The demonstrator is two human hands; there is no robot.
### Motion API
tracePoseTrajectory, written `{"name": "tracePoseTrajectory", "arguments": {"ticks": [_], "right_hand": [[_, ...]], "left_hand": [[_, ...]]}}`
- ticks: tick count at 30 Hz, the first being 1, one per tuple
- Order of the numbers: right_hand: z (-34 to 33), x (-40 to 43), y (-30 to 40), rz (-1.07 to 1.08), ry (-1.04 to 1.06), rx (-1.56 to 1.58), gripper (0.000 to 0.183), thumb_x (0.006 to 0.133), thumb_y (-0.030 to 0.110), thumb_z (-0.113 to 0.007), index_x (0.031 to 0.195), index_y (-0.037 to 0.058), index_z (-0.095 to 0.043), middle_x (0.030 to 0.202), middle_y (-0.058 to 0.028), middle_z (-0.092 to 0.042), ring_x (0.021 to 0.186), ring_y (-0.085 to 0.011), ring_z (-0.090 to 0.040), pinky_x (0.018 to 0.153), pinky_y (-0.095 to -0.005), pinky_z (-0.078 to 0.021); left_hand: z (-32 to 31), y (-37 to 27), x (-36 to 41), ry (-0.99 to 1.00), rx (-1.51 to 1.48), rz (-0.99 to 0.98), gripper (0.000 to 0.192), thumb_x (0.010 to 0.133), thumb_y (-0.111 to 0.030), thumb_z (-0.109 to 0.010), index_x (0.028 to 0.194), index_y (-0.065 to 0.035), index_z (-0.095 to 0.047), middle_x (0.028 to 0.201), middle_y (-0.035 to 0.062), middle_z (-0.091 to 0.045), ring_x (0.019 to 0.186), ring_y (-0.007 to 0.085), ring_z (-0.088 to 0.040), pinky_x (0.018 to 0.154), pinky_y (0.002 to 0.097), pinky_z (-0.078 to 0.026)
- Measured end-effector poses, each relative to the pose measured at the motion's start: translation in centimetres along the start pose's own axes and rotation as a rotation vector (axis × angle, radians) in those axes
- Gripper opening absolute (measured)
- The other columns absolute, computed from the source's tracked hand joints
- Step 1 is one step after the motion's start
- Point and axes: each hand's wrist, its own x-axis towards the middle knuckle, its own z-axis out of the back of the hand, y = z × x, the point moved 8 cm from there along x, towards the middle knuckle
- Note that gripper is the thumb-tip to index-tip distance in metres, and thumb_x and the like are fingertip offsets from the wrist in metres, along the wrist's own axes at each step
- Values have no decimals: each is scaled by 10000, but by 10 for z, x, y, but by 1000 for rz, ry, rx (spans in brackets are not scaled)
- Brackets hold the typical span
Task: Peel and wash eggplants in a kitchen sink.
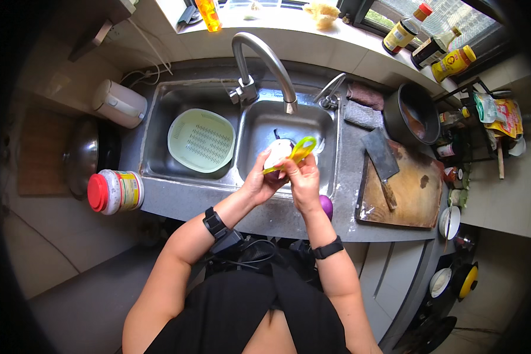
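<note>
Over the right sink basin (256, 132), my left hand (259, 179) grips a partly peeled purple vegetable (278, 151), likely an eggplant, with white flesh showing on top. A yellow-green peeler (304, 148) is held in my right hand (303, 177), across the vegetable's near side. My fingers hide where its blade meets the skin. Dark and pale peel scraps (320, 146) lie in the basin beyond my hands. Another purple vegetable (326, 207) rests on the counter's front part, partly behind my right forearm.
A pale green colander (201, 140) sits in the left basin. The faucet (290, 99) arches over the right one. To the right, a cleaver (380, 155) lies on a wooden cutting board (409, 190), near a dark pot (407, 117). A red-lidded jar (115, 191) stands at left.
</note>
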Motion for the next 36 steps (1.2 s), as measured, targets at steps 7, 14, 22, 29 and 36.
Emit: {"name": "tracePoseTrajectory", "arguments": {"ticks": [7, 14, 22, 29, 36], "right_hand": [[66, 30, 31, 157, -195, -62, 127, 867, 132, -523, 963, 67, -470, 815, -56, -611, 726, -103, -563, 616, -209, -417], [17, 9, 14, 68, -67, 23, 153, 855, 139, -549, 971, 60, -487, 790, -49, -612, 695, -93, -545, 586, -201, -418], [14, 15, 13, 43, -54, 7, 178, 853, 127, -549, 990, 58, -459, 802, -61, -611, 703, -93, -555, 577, -199, -420], [42, 33, 18, 55, -86, 77, 163, 868, 116, -517, 997, 43, -448, 801, -84, -608, 662, -108, -545, 569, -197, -413], [53, 39, 20, 55, -163, 95, 139, 873, 112, -506, 984, 51, -447, 823, -84, -603, 716, -112, -561, 563, -201, -416]], "left_hand": [[-7, 0, -9, 33, 134, 93, 518, 853, -491, -386, 1177, -90, -433, 976, 101, -576, 865, 205, -594, 655, 314, -526], [-1, 6, 5, 116, 89, 33, 454, 853, -455, -369, 1103, -98, -497, 949, 69, -585, 854, 160, -580, 643, 294, -513], [2, 2, 2, 41, 130, 54, 509, 861, -466, -336, 1181, -83, -433, 1020, 88, -574, 856, 166, -591, 601, 293, -533], [-2, -8, -1, 64, 243, 43, 482, 848, -419, -399, 1178, -69, -411, 995, 105, -554, 829, 180, -590, 579, 301, -525], [7, -11, -1, 55, 282, 2, 474, 864, -403, -402, 1210, -80, -386, 1044, 94, -533, 919, 186, -565, 701, 320, -514]]}}
